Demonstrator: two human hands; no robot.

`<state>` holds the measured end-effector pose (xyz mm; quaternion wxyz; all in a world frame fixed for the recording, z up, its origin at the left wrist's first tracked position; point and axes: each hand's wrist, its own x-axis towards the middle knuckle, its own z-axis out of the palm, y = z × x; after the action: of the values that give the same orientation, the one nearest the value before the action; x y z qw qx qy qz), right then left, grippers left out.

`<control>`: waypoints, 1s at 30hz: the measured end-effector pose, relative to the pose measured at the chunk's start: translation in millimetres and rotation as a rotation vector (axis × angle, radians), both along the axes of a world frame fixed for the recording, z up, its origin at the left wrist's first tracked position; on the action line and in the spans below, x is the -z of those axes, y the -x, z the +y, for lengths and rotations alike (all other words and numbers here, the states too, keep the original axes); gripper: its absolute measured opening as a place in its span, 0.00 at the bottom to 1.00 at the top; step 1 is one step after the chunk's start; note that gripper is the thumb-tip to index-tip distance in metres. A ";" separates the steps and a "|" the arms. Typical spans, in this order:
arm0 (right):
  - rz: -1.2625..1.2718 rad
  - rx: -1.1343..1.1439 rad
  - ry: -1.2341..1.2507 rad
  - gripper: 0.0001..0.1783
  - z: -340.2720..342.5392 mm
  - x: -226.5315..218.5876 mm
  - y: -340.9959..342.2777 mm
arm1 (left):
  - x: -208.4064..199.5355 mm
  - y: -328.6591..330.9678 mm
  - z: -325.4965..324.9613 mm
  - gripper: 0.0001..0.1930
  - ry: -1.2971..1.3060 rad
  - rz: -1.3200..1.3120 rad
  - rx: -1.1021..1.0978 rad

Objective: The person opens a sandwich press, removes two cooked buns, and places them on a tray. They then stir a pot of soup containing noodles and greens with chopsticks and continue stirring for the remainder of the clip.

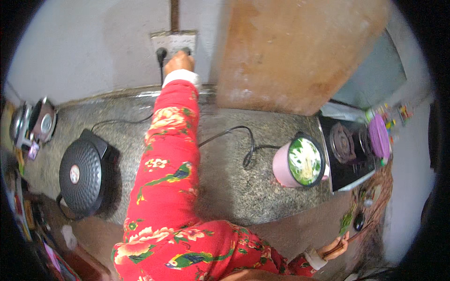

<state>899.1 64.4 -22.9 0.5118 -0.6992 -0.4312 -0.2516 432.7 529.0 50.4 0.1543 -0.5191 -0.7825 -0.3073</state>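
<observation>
My left hand reaches across the grey stone counter to a white wall socket. Its fingers are closed on a dark plug at the socket's right side. Another black plug sits in the socket's left side. A black cord runs from behind my red flowered sleeve to a pink electric pot; under its glass lid are noodles and greens. My right hand, low at the right, holds dark chopsticks.
A black round electric griddle lies on the counter's left, its cord leading up to the socket. A gas stove stands right of the pot, with a purple lid beyond. A big wooden board leans on the wall. Metal cookers stand far left.
</observation>
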 end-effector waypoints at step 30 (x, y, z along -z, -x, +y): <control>0.119 -0.403 -0.230 0.07 52.2 -2.6 -77.7 | 93.4 -82.4 -111.5 0.22 0.222 -0.244 0.380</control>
<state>976.8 116.7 -20.2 0.6526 -0.5496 -0.4994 -0.1501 515.1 417.4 -43.0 -0.0598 -0.6297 -0.7127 -0.3032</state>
